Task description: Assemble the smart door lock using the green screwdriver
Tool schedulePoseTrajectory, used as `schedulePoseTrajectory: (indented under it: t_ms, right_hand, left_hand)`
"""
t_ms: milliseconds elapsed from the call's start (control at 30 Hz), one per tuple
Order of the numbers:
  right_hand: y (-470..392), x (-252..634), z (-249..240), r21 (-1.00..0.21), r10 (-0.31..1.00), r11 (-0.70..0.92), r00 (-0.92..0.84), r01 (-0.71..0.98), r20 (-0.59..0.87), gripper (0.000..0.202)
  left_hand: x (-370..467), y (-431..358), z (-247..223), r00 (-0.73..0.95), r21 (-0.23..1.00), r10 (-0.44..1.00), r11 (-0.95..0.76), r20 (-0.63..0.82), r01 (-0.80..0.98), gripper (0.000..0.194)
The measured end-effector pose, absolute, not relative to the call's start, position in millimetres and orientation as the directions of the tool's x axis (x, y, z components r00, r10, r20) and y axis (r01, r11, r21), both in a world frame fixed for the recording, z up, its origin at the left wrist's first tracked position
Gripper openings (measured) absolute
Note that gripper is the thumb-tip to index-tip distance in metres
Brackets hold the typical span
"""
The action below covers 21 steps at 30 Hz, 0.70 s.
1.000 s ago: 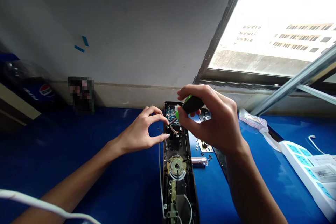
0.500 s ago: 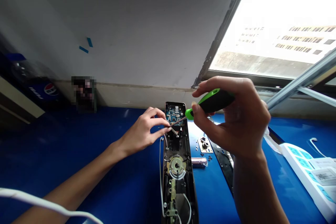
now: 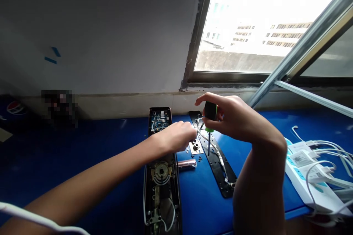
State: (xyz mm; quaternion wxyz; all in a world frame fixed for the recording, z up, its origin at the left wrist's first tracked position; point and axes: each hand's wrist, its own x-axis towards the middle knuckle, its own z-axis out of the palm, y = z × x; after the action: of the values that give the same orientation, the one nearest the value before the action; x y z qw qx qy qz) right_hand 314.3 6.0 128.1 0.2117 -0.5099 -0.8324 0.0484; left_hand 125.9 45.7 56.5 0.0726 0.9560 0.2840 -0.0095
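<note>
My right hand [image 3: 224, 114] is wrapped round a black and green screwdriver [image 3: 210, 112], its shaft pointing down over a long black panel [image 3: 220, 176] with a white-wrapped cable along it. My left hand [image 3: 182, 136] reaches across an opened long black device [image 3: 162, 172], fingers curled near the panel's left edge. Its fingertips are turned away, so whatever they pinch is hidden. Just below them lies a small metal plate with a black round part [image 3: 196, 147]. Inside the device are a blue circuit board [image 3: 159, 121], a round metal part and loose wires.
Several small screws [image 3: 200, 158] and a pinkish shiny cylinder [image 3: 187, 164] lie on the blue table [image 3: 204, 205]. At right is a white power strip [image 3: 306, 187] with plugs and cables. A metal bar [image 3: 292, 47] slants before the window. A white cable [image 3: 41, 220] crosses the lower left.
My left hand has left the device's inside and moved right, its fingers now curled. My right hand has turned the screwdriver from slanting into the device to pointing down over the panel. The view shifted right.
</note>
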Motion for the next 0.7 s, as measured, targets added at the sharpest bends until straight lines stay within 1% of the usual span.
schedulePoseTrajectory:
  t_ms: [233, 367, 600, 667, 700]
  right_hand:
    - [2, 330, 131, -0.368, 0.882, 0.459, -0.363, 0.809, 0.302, 0.040]
    - [-2, 336, 132, -0.373, 0.873, 0.469, -0.357, 0.801, 0.332, 0.040]
    - [-4, 338, 133, -0.342, 0.840, 0.519, -0.394, 0.783, 0.373, 0.040]
    - [-3, 335, 134, -0.347, 0.828, 0.541, -0.413, 0.766, 0.379, 0.040]
    - [-3, 332, 134, -0.355, 0.818, 0.558, -0.426, 0.750, 0.387, 0.040]
  left_hand:
    - [160, 59, 33, 0.834, 0.038, 0.526, -0.842, -0.166, 0.538, 0.023]
    - [166, 58, 27, 0.837, 0.016, 0.513, -0.851, -0.190, 0.525, 0.024]
    - [159, 55, 32, 0.844, 0.017, 0.517, -0.851, -0.145, 0.524, 0.026]
    - [147, 52, 37, 0.845, 0.035, 0.525, -0.847, -0.098, 0.530, 0.024]
    - [139, 50, 41, 0.850, 0.066, 0.525, -0.847, -0.045, 0.527, 0.021]
